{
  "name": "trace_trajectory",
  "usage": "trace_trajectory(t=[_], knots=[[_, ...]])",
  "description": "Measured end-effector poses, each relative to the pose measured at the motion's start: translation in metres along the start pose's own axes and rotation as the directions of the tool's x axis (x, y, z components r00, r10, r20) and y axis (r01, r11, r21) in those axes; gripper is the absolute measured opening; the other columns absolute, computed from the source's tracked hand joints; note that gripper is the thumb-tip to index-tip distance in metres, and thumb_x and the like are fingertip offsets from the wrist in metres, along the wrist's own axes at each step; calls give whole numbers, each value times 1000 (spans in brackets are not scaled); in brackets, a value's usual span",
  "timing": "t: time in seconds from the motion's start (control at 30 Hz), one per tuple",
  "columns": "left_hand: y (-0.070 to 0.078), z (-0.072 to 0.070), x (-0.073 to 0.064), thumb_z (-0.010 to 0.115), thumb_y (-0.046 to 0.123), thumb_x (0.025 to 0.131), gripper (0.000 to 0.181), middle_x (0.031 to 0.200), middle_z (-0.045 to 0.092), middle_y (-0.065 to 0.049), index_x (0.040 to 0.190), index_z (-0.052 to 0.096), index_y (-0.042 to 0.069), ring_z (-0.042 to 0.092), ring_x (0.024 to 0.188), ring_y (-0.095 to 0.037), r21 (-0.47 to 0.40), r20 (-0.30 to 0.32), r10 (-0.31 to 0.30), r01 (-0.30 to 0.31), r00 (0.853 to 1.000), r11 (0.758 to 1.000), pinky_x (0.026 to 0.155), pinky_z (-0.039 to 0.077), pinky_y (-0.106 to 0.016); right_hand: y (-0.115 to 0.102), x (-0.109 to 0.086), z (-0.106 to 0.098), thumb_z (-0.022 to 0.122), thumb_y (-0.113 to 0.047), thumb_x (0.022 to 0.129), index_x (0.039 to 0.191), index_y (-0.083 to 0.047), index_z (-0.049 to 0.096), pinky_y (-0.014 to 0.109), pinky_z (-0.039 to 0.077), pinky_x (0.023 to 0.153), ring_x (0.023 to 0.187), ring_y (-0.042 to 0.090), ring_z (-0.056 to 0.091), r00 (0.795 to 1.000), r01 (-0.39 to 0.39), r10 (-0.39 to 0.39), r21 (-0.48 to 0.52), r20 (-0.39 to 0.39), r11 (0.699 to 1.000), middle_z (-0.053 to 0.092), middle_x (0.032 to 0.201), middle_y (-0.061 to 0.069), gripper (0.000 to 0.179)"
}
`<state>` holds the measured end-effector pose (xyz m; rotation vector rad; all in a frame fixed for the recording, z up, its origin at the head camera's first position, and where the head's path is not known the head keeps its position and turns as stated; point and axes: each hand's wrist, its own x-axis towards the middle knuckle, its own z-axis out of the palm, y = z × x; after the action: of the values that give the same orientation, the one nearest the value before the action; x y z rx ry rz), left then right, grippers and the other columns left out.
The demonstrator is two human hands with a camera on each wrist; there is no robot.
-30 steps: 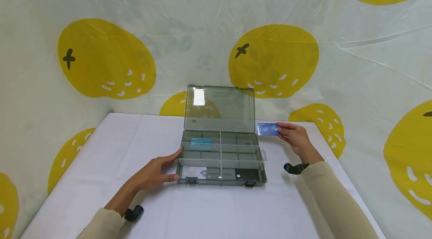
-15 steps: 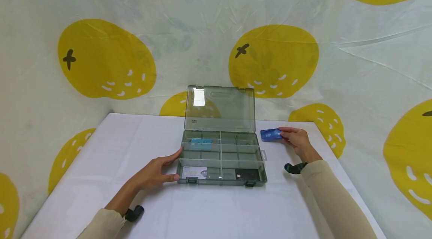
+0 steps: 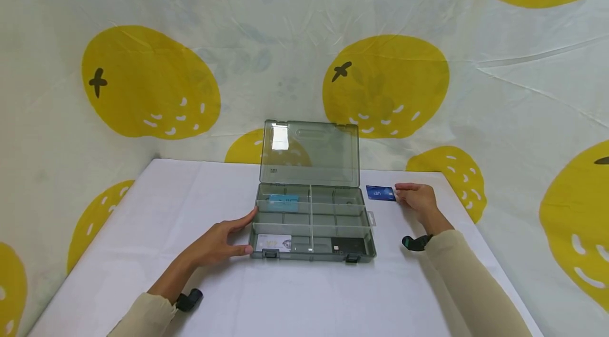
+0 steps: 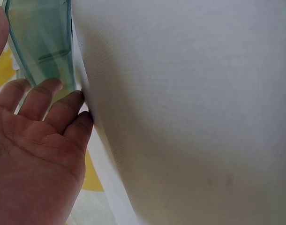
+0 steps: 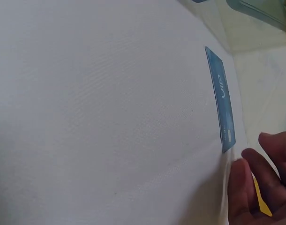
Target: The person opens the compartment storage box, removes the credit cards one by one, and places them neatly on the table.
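Observation:
A smoky-clear compartment box (image 3: 311,258) stands on the table with its lid (image 3: 311,152) raised. My left hand (image 3: 216,244) rests against the box's left side, index finger further back and thumb by the front corner; its fingers (image 4: 65,110) show at the box wall in the left wrist view. Flat on the table to the right of the box lies a blue VIP card (image 3: 380,193). Beside the card's right end is my right hand (image 3: 418,200), with loosely bent fingers (image 5: 239,180) just off the card in the right wrist view.
Inside the box, a light-blue card (image 3: 283,203) lies in the back left compartment, a white card (image 3: 273,243) at front left and a black card (image 3: 349,246) at front right. A white cloth covers the table (image 3: 200,189). Behind hangs a fruit-print curtain (image 3: 266,62).
My right hand has brought the blue card down and slightly toward me, laid it flat on the table and let it go. The left hand and the box have not moved.

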<state>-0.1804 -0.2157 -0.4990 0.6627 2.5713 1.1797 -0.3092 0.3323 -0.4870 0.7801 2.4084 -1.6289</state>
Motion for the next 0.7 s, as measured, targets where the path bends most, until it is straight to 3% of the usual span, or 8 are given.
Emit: trace_trajectory(t=[0.1, 0.23, 0.43, 0.5, 0.6, 0.67, 0.7], knots=[[0, 0, 0, 85, 35, 91, 98, 173, 33, -6, 169, 29, 19, 32, 160, -38, 0, 3, 0, 0, 1000, 1000, 127, 30, -65, -7, -14, 4, 66, -16, 106, 142, -10, 68, 36, 57, 110, 125, 30, 63, 998, 69, -69, -52, -4, 996, 62, 150, 16, 36], [1, -1, 0, 85, 37, 90, 98, 173, 33, -7, 169, 29, 17, 33, 160, -39, 3, 7, 4, -4, 1000, 1000, 126, 30, -65, -23, -38, 14, 66, -20, 107, 142, -10, 67, 43, 54, 115, 131, 35, 63, 977, 208, -203, -73, 69, 975, 66, 146, 17, 37], [1, -2, 1, 85, 39, 89, 100, 174, 31, -4, 169, 28, 18, 32, 161, -36, -14, 10, 4, -4, 1000, 1000, 128, 29, -63, -55, -75, 39, 70, -23, 105, 141, -9, 67, 34, 59, 106, 125, 33, 68, 922, 361, -346, -62, 174, 931, 71, 138, 15, 39], [1, -2, 1, 85, 39, 89, 100, 174, 31, -5, 169, 29, 17, 32, 161, -37, -16, 7, 13, -13, 1000, 1000, 127, 29, -64, -63, -86, 47, 70, -20, 104, 140, -7, 68, 32, 61, 103, 115, 23, 72, 897, 403, -389, -25, 213, 915, 74, 133, 14, 38], [1, -1, 0, 84, 39, 90, 98, 173, 33, -8, 168, 29, 14, 33, 160, -40, -12, 3, 29, -29, 1000, 1000, 126, 29, -66, -70, -99, 61, 71, -16, 103, 138, -5, 68, 28, 62, 98, 109, 18, 74, 861, 447, -438, 27, 261, 894, 73, 134, 18, 37], [1, -1, 0, 84, 39, 91, 98, 173, 33, -7, 168, 30, 15, 32, 160, -40, -7, 4, 22, -21, 1000, 1000, 126, 29, -66, -73, -105, 71, 70, -14, 103, 137, -4, 68, 31, 62, 99, 109, 17, 74, 843, 457, -453, 57, 291, 888, 72, 135, 19, 36], [2, -1, -1, 84, 39, 91, 98, 173, 33, -8, 168, 29, 15, 32, 160, -40, -6, 5, 19, -19, 1000, 1000, 126, 29, -66, -74, -107, 77, 70, -14, 103, 137, -4, 68, 32, 62, 100, 113, 21, 74, 837, 458, -455, 67, 303, 887, 71, 136, 20, 35]])
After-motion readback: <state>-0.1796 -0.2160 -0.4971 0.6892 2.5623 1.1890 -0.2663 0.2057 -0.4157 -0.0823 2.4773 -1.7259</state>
